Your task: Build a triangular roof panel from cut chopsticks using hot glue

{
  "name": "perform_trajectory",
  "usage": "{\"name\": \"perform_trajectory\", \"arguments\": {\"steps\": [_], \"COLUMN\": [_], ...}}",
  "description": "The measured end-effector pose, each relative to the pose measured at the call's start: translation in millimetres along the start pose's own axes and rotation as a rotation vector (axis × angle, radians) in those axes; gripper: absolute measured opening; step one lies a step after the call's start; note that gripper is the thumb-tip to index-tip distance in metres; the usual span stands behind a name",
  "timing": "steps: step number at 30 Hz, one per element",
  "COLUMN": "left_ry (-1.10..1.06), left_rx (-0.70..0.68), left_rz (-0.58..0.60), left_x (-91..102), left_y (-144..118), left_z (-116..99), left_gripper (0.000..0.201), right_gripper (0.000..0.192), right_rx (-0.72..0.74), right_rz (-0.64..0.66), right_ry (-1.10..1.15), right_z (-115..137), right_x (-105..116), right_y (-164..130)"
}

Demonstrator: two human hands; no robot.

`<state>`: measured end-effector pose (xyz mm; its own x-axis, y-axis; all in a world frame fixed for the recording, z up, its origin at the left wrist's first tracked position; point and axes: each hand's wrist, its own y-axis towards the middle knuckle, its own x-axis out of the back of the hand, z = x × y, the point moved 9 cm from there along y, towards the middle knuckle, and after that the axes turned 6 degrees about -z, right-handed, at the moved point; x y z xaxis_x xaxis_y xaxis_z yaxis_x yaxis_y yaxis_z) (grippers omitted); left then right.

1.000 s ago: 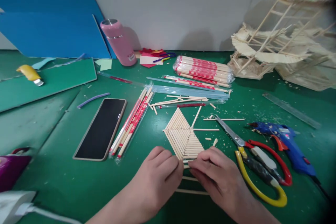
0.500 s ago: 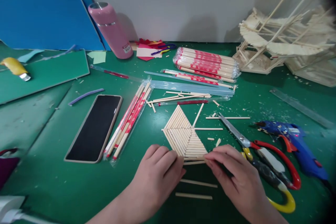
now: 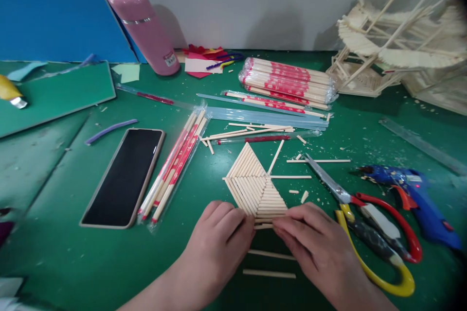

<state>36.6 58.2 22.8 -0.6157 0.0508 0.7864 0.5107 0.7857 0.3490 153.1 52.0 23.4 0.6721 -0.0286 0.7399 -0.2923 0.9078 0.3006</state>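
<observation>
A panel of wooden sticks [image 3: 248,187] lies flat on the green table, its rows meeting in a web-like pattern, with two bare spokes reaching out to the right. At its near edge, my left hand [image 3: 221,245] is closed, fingertips on the left end of a short wooden stick [image 3: 263,220]. My right hand [image 3: 319,245] pinches the same stick nearer its right end. The fingers partly hide the stick and the panel's lower corners. Just below the hands lie two loose cut sticks [image 3: 269,273].
Scissors [image 3: 341,194] and a blue glue gun [image 3: 412,189] lie at right, near a clear ruler [image 3: 419,143]. Wrapped chopsticks [image 3: 178,170] and a phone [image 3: 124,177] are at left. Behind stand a pink bottle [image 3: 146,29], a chopstick bundle [image 3: 288,82] and a stick-built model [image 3: 386,48].
My right fingers have slid left along the stick, closer to my left hand. My left hand stays nearly in place. The view has shifted slightly.
</observation>
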Motion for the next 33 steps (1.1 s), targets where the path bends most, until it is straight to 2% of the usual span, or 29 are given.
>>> {"name": "perform_trajectory", "arguments": {"steps": [11,19,26,33], "left_ry": [0.008,0.03,0.029,0.043], "left_rx": [-0.018,-0.032,-0.039,-0.056], "left_rz": [-0.007,-0.018,-0.031,0.005], "left_x": [0.6,2.2,2.3,-0.2], "left_y": [-1,1,-1,-1], "left_z": [-1,-2,-3,-3], "left_gripper": [0.012,0.015,0.014,0.016], "right_gripper": [0.017,0.015,0.017,0.017], "right_rx": [0.104,0.124,0.119,0.117], "right_rz": [0.031,0.14,0.124,0.121], "right_ry": [-0.134,-0.212,-0.226,-0.217], "right_z": [15,15,20,18], "right_x": [-2,-11,-9,-10], "right_y": [11,6,11,9]}}
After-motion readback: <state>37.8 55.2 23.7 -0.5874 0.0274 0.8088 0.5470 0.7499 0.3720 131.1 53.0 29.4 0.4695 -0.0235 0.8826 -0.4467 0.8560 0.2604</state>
